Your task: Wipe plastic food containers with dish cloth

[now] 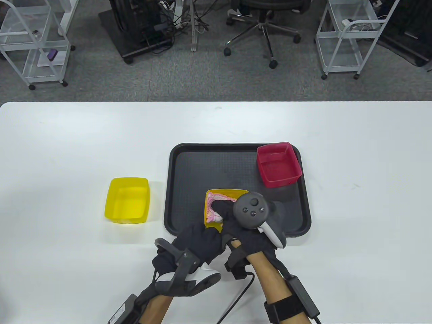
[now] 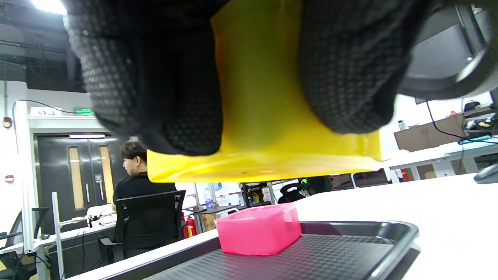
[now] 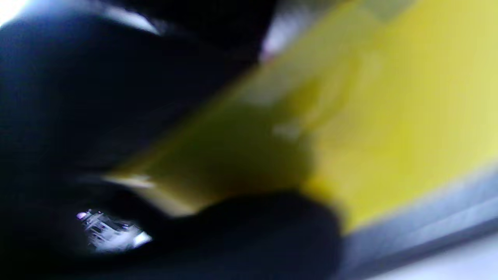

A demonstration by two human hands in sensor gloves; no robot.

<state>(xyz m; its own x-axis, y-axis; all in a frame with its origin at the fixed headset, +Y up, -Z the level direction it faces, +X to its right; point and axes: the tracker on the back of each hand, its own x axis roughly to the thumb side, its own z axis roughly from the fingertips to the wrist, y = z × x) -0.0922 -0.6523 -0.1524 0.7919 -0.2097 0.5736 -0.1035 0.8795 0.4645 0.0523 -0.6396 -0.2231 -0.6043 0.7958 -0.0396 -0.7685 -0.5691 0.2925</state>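
My left hand (image 1: pixel 199 241) grips a yellow container (image 1: pixel 216 194) from below and holds it above the near edge of the black tray (image 1: pixel 189 162). In the left wrist view my gloved fingers (image 2: pixel 163 89) wrap its yellow underside (image 2: pixel 264 128). My right hand (image 1: pixel 236 219) presses a pink and white dish cloth (image 1: pixel 214 209) inside that container. A second yellow container (image 1: pixel 128 200) sits on the table left of the tray. A red container (image 1: pixel 278 164) stands in the tray's far right corner and also shows in the left wrist view (image 2: pixel 258 229). The right wrist view is blurred yellow (image 3: pixel 389 116).
The white table (image 1: pixel 67 141) reaches to both sides. Beyond its far edge are an office chair (image 1: pixel 263 20) and two white wire carts (image 1: pixel 33 44), (image 1: pixel 351 33). A seated person (image 2: pixel 136 182) shows in the left wrist view's background.
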